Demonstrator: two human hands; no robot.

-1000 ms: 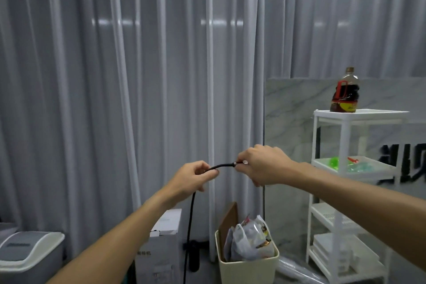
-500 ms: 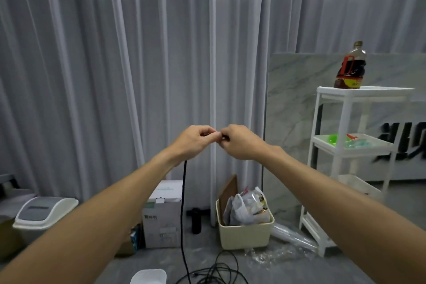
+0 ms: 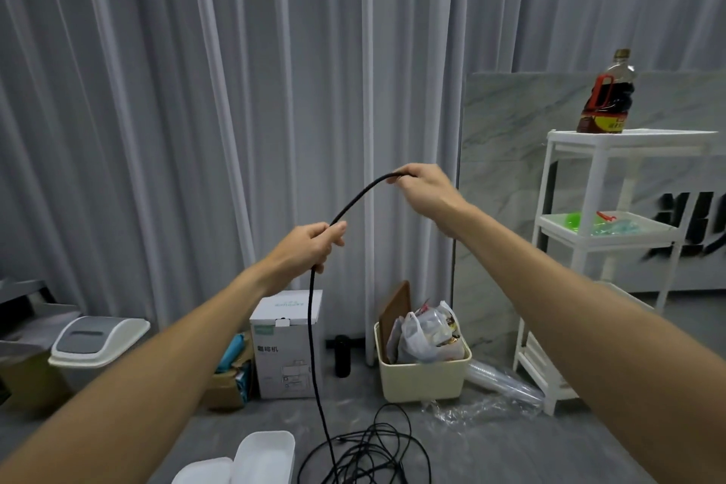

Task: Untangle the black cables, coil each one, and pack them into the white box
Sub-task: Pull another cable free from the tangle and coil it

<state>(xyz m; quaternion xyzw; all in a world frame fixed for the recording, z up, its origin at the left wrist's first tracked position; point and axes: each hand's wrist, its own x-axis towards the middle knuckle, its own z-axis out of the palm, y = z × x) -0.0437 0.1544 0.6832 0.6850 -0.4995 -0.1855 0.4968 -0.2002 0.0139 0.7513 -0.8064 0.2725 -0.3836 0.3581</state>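
— Fingers of the right hand (image 3: 422,191) pinch the end of the black cable (image 3: 314,326), and the left hand (image 3: 308,249) curls round it lower down. See any trouble?

— Yes. The cable hangs from the left hand straight down into the tangle of cables (image 3: 365,448) on the floor. Pull it up too fast and I reckon a loop could snag and drag the whole heap up.

— How does it lie?

— Between the hands it arches, climbing from lower left to upper right, its tip hidden in the right fingers. Below the left hand its long axis is close to vertical.

— And the white box (image 3: 263,458)?

— On the floor, just left of the tangle, nothing packed yet that I can see.
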